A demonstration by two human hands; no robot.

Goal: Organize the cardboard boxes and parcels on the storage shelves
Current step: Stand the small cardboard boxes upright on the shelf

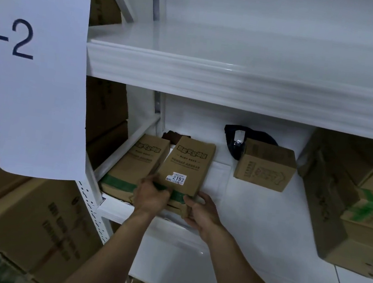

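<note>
Being gripped at its near end by the left hand [150,198] and right hand [204,211], the labelled cardboard box [186,165] is held mid-frame.

Two flat boxes [133,165], maybe three; one squat box [265,168]; one black bag [229,147].
</note>
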